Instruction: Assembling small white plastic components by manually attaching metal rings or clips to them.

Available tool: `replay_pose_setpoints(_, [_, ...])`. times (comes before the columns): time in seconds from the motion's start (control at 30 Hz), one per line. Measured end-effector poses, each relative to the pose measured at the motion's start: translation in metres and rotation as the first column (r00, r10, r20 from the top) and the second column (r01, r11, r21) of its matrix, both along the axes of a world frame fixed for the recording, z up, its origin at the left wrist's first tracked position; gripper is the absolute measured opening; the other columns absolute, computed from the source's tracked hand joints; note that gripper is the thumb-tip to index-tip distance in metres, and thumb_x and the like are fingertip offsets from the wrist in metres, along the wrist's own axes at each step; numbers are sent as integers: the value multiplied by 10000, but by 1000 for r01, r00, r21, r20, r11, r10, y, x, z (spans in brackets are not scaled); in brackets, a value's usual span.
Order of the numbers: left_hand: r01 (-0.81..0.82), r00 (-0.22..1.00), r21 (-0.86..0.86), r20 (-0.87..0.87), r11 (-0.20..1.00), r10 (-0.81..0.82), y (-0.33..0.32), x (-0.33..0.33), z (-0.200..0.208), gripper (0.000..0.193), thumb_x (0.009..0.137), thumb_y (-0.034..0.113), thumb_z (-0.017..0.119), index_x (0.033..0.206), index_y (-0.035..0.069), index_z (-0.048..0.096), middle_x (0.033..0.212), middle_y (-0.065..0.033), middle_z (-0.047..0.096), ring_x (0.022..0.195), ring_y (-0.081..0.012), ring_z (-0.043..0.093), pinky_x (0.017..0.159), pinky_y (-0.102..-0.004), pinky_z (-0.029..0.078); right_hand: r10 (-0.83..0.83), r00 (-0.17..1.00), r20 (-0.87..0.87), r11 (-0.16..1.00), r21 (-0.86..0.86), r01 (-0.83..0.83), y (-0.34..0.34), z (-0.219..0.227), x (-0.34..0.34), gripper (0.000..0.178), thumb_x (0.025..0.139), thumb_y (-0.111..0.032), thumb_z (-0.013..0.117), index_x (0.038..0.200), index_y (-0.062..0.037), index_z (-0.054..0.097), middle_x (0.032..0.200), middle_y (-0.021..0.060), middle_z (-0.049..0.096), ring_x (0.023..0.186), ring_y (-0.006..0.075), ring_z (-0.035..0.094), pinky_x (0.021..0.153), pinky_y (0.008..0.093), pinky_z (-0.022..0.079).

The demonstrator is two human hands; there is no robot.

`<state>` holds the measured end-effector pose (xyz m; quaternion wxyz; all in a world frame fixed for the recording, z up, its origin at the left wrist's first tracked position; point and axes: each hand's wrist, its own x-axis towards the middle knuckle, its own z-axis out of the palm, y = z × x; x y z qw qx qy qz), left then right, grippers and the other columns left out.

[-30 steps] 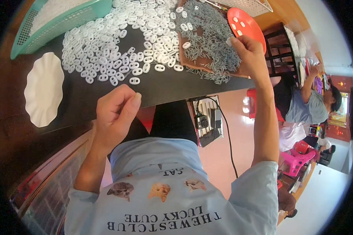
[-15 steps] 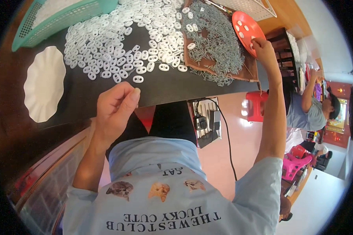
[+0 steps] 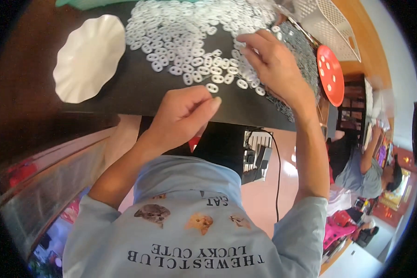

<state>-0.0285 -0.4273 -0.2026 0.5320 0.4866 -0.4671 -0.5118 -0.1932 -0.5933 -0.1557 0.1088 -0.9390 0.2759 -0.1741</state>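
Since half a second ago the right hand [image 3: 275, 65] has been brought back from the red disc [image 3: 330, 75] onto the white rings [image 3: 194, 41], fingers curled as if picking, while the left hand [image 3: 183, 116] is held closed just short of them, apparently pinching something small.

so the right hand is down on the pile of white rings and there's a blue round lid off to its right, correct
Not quite: the round lid is red, not blue. The head view shows it to the right of the right hand, which is indeed down on the pile of white rings on the black mat.
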Motion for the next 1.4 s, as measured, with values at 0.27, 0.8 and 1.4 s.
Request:
replay_pose_setpoints(0.27, [46,996,-36,78,998,-43,3,8,-5,267,935,140,566,703,21,507,589,43,449,552,-29,381,470,-236,323,99,992,-82,986,-128,-109,-12,-11,39,136,862,-110,602,991,-85,636,844,93,556,730,309,590,645,374,473])
replay_pose_setpoints(0.8, [86,993,-59,86,995,-80,-1,12,-6,289,930,127,564,671,22,490,544,0,487,448,-57,460,405,-246,353,144,959,-245,937,-277,-211,-14,-17,72,149,830,-136,630,973,-98,609,838,69,551,736,288,616,589,391,503])
replay_pose_setpoints(1.4, [56,922,80,-386,995,-21,1,15,7,275,1006,261,455,841,60,544,694,28,513,586,-31,459,498,-193,369,352,936,10,895,-298,-333,57,15,16,313,681,-80,651,988,-21,627,777,62,526,613,229,585,501,337,486])
